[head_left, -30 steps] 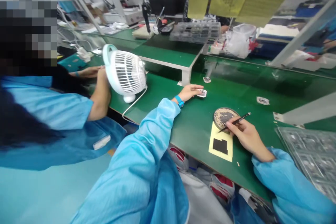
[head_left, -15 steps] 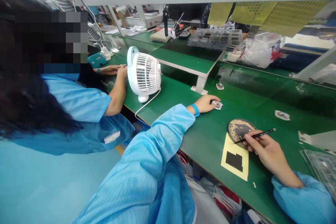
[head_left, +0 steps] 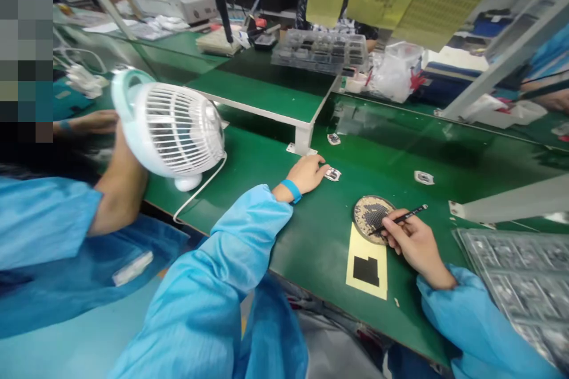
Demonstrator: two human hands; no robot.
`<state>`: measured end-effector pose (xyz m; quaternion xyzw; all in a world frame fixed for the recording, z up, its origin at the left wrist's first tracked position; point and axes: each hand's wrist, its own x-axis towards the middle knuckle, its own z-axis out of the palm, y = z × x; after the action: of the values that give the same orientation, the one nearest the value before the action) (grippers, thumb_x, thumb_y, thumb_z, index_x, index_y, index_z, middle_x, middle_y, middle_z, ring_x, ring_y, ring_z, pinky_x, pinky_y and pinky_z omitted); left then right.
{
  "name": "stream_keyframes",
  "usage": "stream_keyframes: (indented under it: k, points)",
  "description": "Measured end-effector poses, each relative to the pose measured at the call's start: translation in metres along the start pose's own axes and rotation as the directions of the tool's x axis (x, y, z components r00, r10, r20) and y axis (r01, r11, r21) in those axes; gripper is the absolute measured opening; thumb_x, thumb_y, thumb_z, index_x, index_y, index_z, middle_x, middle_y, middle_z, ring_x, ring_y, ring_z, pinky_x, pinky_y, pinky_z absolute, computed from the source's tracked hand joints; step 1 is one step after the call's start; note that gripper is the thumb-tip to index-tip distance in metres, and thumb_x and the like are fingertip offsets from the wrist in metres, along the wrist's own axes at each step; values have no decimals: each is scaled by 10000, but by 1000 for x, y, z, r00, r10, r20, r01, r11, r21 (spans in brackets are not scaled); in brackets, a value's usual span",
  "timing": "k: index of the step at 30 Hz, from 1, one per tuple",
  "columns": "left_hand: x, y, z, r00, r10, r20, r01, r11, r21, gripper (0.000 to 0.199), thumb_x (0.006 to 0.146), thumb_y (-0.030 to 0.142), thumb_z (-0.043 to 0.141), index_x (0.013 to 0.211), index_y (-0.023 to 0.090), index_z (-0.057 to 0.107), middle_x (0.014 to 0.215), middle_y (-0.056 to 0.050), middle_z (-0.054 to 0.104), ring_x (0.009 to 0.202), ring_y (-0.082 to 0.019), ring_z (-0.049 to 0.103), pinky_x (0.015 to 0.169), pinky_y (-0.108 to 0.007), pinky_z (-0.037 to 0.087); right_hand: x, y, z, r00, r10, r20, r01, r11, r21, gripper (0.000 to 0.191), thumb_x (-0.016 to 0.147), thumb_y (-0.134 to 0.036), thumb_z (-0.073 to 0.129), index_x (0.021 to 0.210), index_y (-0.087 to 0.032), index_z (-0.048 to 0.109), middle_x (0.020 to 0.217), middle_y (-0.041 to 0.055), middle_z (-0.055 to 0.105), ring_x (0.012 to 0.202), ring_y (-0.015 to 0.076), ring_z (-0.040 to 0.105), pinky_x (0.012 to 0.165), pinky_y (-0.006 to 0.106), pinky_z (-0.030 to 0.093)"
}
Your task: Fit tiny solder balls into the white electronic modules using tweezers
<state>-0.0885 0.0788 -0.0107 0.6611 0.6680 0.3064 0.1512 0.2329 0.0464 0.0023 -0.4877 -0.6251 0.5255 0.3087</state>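
Note:
My left hand (head_left: 306,175) rests on the green bench, thumb and forefinger slightly apart. Its fingertips are at the left edge of a small white part (head_left: 332,174) with a dark centre, which lies flat. Between the fingers of my right hand (head_left: 415,243) are slim black tweezers (head_left: 411,213), slanting down to the left. Their tip is over the lower edge of a round dish (head_left: 364,213) holding many tiny dark pieces. A yellow card (head_left: 384,284) with a black patch (head_left: 367,271) lies against the dish's near side.
Two similar white parts, one behind (head_left: 333,139) and one to the right (head_left: 424,177), lie on the bench. A white fan (head_left: 182,130) stands left, beside a co-worker's arm (head_left: 122,183). Clear compartment trays (head_left: 511,272) lie right. A raised green shelf (head_left: 267,92) spans the back.
The view has turned right and moved closer. My left hand has drawn slightly left off the white part, uncovering more of it. My right hand still holds the tweezers at the dish.

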Motion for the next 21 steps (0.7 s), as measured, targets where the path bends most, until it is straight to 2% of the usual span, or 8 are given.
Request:
stream_keyframes:
  k: [5,10,16,21]
  points:
    - [0,1,0,1000,-13,-9,13,1000,10,397,938,478,651,1163,151,656,937,-88,668,907,-262,615,817,-383,457,1,-4,0,1000,-1,-10,1,999,38,473,802,-583,800,915,-182,576,615,12,642,429,98,542,349,180,424]
    - [0,4,-1,998,-55,-1,55,997,56,471,896,527,678,1173,153,609,910,-67,651,887,-247,615,745,-354,427,-1,-6,3,997,-76,-24,78,994,72,478,799,-569,809,891,-164,572,611,10,647,427,81,546,347,158,414]
    - [1,12,4,996,-85,-23,88,971,224,638,784,704,707,1124,176,587,1065,-109,648,1005,-299,610,822,-391,455,-6,-9,12,981,-186,-49,191,972,140,428,828,-513,807,885,-171,556,625,-3,645,474,73,577,416,164,464]
    - [2,16,7,995,-96,-39,103,954,282,582,777,700,700,1039,195,579,1065,-112,640,1030,-315,598,847,-408,461,-5,-8,22,979,-196,-54,203,962,182,418,830,-494,814,870,-169,555,634,-15,629,493,67,574,427,163,467]
